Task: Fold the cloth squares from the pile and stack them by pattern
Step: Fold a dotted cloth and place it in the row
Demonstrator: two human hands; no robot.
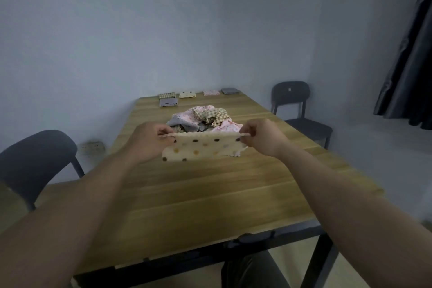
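Polka-dot cloth runs left-to-right, my left fingers and right fingers each pinching a top corner, matching dotted stack far ahead past the pile.

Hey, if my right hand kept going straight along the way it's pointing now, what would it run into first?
Probably the loose pile, at its pink cloth just past the right hand, which pinches the dotted cloth. Depth is unclear, so it might pass above.
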